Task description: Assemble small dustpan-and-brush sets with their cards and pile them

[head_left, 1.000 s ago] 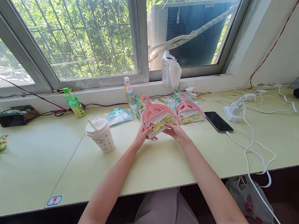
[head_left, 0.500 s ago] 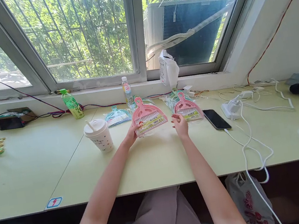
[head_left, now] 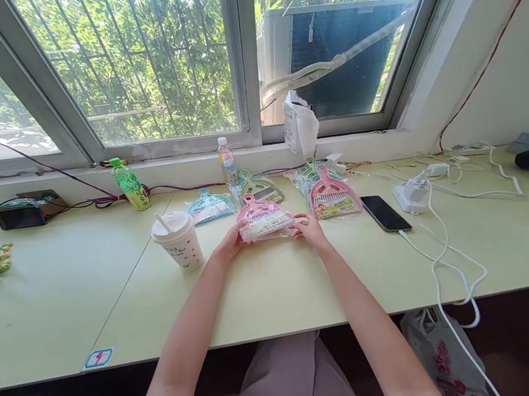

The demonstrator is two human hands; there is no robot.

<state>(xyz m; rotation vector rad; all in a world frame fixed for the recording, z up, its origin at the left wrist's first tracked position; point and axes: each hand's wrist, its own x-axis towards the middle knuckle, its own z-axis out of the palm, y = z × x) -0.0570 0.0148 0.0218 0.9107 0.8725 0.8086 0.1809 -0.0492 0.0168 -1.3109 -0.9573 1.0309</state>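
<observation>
A pink dustpan and brush set (head_left: pixel 264 219) in clear wrapping lies low over the table, tilted back, between my two hands. My left hand (head_left: pixel 232 241) grips its left edge, and the fingers are partly hidden behind it. At its right edge my right hand (head_left: pixel 308 228) pinches the wrapping. Just behind stands a green dustpan set (head_left: pixel 259 189), with a blue dustpan set (head_left: pixel 209 206) to its left. Right of my right hand, another pink dustpan set (head_left: pixel 332 197) rests on top of a wrapped pile.
A white paper cup (head_left: pixel 178 241) with a straw stands left of my left forearm. Farther right lie a phone (head_left: pixel 385 213), a charger block (head_left: pixel 412 196) and loose white cables. A green-capped bottle (head_left: pixel 131 185), a clear bottle (head_left: pixel 227 162) and a tissue pack (head_left: pixel 300 126) are along the window.
The pink dustpan set has come down toward the table and tipped flatter, uncovering the green set behind. My right hand let go of its edge, moved right, then came back to it.
</observation>
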